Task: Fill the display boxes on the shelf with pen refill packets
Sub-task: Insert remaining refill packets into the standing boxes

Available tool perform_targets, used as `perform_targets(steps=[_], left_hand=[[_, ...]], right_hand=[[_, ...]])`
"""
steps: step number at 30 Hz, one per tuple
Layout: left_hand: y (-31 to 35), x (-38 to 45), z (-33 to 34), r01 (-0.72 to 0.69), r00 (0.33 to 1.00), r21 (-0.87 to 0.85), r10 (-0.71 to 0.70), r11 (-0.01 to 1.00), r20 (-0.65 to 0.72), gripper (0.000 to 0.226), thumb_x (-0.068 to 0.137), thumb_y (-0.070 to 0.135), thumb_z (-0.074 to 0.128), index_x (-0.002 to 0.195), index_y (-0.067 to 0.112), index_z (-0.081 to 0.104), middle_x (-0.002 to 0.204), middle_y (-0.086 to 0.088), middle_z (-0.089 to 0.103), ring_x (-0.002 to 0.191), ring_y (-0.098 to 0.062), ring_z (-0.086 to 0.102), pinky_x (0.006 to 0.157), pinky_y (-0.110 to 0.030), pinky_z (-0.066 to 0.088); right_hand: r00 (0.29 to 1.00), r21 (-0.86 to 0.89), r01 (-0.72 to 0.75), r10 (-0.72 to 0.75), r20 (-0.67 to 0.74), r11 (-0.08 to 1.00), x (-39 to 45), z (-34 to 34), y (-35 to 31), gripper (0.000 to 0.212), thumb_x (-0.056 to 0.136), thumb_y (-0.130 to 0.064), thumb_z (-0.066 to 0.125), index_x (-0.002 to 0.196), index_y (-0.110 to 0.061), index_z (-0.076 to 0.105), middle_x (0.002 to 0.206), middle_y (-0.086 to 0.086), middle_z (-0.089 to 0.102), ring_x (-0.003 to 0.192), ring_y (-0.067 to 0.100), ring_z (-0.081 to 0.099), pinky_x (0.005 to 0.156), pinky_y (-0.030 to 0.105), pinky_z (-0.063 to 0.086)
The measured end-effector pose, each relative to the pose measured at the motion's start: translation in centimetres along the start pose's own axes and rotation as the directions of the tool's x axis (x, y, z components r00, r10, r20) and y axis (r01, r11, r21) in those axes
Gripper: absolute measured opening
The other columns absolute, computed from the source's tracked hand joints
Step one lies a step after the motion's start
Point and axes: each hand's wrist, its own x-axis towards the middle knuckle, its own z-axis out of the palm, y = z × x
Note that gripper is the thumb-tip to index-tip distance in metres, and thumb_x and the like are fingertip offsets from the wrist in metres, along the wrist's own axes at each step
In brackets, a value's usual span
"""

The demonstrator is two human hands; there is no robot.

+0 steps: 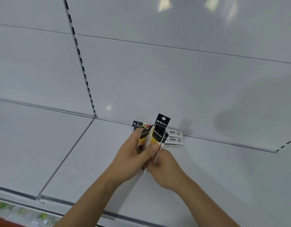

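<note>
Both my hands hold one bunch of pen refill packets (158,133) above the white shelf (92,158); the packets have black tops with a hang hole and yellow-orange print. My left hand (135,154) grips the bunch from the left, thumb across the front. My right hand (164,167) closes on its lower end from the right. Behind the bunch, more packets (174,136) lie flat against the back panel, barcodes up. No display box is visible.
A white back panel (174,79) rises behind the shelf, with a slotted upright (82,66) at left. A seam (66,158) splits the shelf into two boards. Below the front edge at lower left, blurred green and clear goods (27,215) show.
</note>
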Motion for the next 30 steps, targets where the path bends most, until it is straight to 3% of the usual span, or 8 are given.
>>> perform_targets(steps=[4,7,9,13,18,22,27,30], left_hand=[[-0.9,0.2,-0.8,0.068,0.991,0.075,-0.076,0.995,0.108,0.041,0.092,0.039,0.075,0.129,0.022,0.07,0.124,0.001,0.076,0.119,-0.02,0.071,0.105,-0.052,0.055],[-0.5,0.4,-0.9,0.058,0.998,-0.008,-0.058,0.998,0.008,0.031,0.098,0.036,0.069,0.126,0.024,0.075,0.123,0.007,0.077,0.114,-0.008,0.071,0.097,-0.03,0.056],[-0.3,0.5,-1.9,0.034,0.994,-0.058,-0.039,0.998,-0.103,0.024,0.103,0.03,0.066,0.12,0.018,0.078,0.114,0.004,0.08,0.093,-0.004,0.074,0.075,-0.014,0.053],[-0.6,0.5,-3.4,0.058,0.978,-0.102,-0.077,0.993,-0.193,0.015,0.103,0.016,0.064,0.109,0.008,0.077,0.094,-0.004,0.082,0.082,-0.022,0.078,0.072,-0.016,0.056],[-1.7,-0.1,-3.8,0.093,0.97,-0.147,-0.123,0.985,-0.212,0.012,0.106,0.015,0.06,0.106,0.013,0.071,0.086,-0.007,0.074,0.077,-0.019,0.064,0.08,-0.027,0.058],[-2.4,0.0,-4.4,0.15,0.969,-0.186,-0.181,0.971,-0.166,0.003,0.107,0.01,0.057,0.104,0.009,0.058,0.074,-0.013,0.06,0.067,-0.029,0.059,0.07,-0.041,0.053],[-2.3,0.1,-4.2,0.173,0.938,-0.202,-0.224,0.964,-0.263,0.008,0.109,0.017,0.056,0.111,0.009,0.059,0.07,-0.006,0.044,0.054,-0.019,0.038,0.051,-0.031,0.034],[-2.1,0.3,-4.2,0.202,0.918,-0.239,-0.269,0.95,-0.29,0.024,0.108,0.025,0.058,0.11,0.002,0.061,0.07,-0.007,0.041,0.054,-0.018,0.034,0.049,-0.031,0.031]], right_hand=[[0.998,-0.075,0.048,-0.045,0.037,0.996,0.4,0.2,0.2,0.055,0.093,-0.011,0.06,0.122,-0.057,0.06,0.123,-0.02,0.062,0.109,-0.006,0.061,0.086,0.011,0.05],[0.993,-0.293,0.118,-0.108,0.051,0.949,0.9,-0.7,0.8,0.043,0.092,-0.049,0.065,0.134,-0.049,0.057,0.132,-0.019,0.055,0.127,0.002,0.05,0.105,0.018,0.043],[0.994,-0.401,0.098,-0.108,-0.003,0.911,1.2,-2.1,1.8,0.059,0.089,-0.073,0.055,0.13,-0.033,0.067,0.128,-0.015,0.057,0.127,0.008,0.051,0.108,0.027,0.043],[0.968,-0.587,0.05,-0.184,-0.171,0.808,3.3,-4.8,3.9,0.036,0.101,-0.041,0.057,0.125,-0.019,0.072,0.12,-0.006,0.063,0.117,0.021,0.055,0.099,0.04,0.052],[0.997,-0.831,0.065,-0.074,0.029,0.552,5.6,-4.6,5.1,0.035,0.1,-0.039,0.059,0.128,-0.022,0.068,0.122,-0.001,0.064,0.12,0.028,0.053,0.098,0.045,0.051],[0.997,-0.788,0.08,-0.064,0.052,0.61,5.9,-5.0,5.4,0.026,0.101,-0.038,0.058,0.12,-0.029,0.073,0.114,-0.005,0.061,0.116,0.025,0.054,0.093,0.044,0.052],[0.99,-0.669,0.061,-0.13,-0.053,0.741,6.5,-6.8,4.9,0.018,0.099,-0.034,0.066,0.107,-0.029,0.081,0.103,-0.009,0.063,0.099,0.021,0.056,0.083,0.038,0.051],[0.978,-0.745,0.019,-0.167,-0.124,0.667,7.6,-7.3,4.9,0.02,0.101,-0.026,0.061,0.102,-0.021,0.08,0.102,-0.006,0.064,0.101,0.023,0.055,0.08,0.039,0.052]])
